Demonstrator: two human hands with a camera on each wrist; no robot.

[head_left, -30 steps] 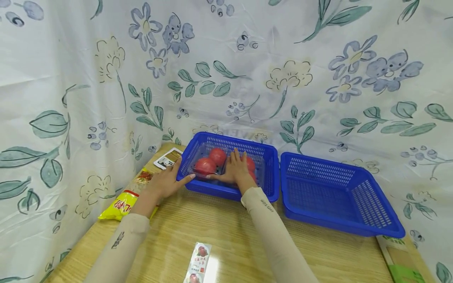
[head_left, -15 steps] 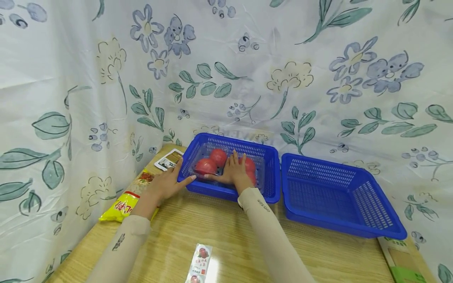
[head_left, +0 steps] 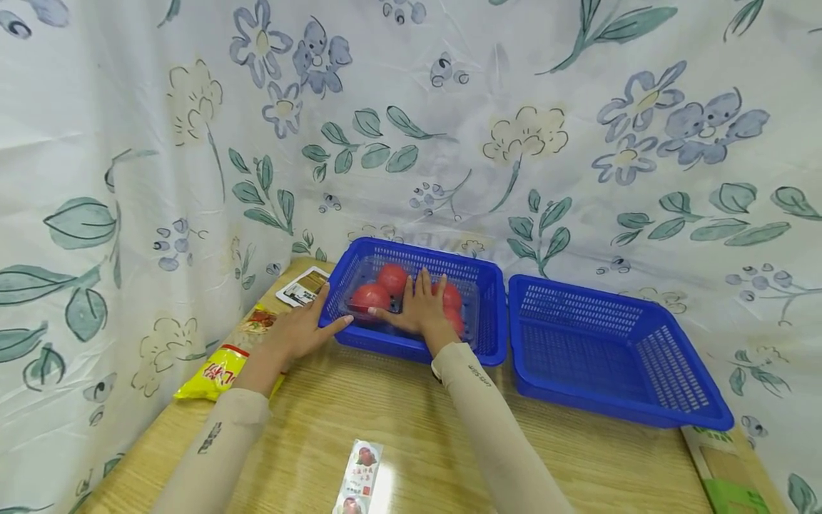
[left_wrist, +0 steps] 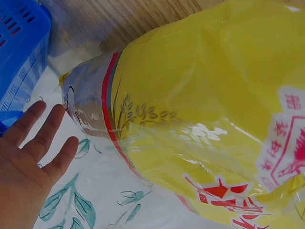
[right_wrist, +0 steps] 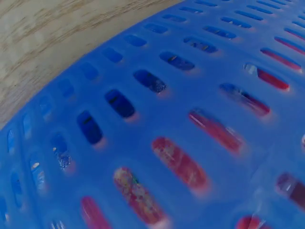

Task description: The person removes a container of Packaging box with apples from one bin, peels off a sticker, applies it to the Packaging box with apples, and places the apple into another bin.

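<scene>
Two clear plastic boxes of red round fruits (head_left: 370, 300), which look like tomatoes, sit in the left blue basket (head_left: 411, 350). My right hand (head_left: 420, 308) is spread over the middle of them, fingers extended, partly covering the right box (head_left: 472, 303). At the basket's left end is my left hand (head_left: 294, 335), its thumb out to the side; the left wrist view shows some of its fingers straight and holding nothing. Close by that hand lies a yellow printed bag (left_wrist: 200, 81). Only the basket's slotted wall (right_wrist: 143, 102) fills the right wrist view.
A second blue basket (head_left: 578, 357) stands right of the first. A dark-and-white packet (head_left: 302, 287) lies behind my left hand, and a strip of fruit-printed labels (head_left: 359, 475) near the front. At the right edge is a green-ended package (head_left: 722, 471). Patterned cloth (head_left: 462, 157) hangs behind.
My right thumb has shifted slightly upward over the left box. Otherwise the hands and baskets stay where they were, with a small shift of the head view.
</scene>
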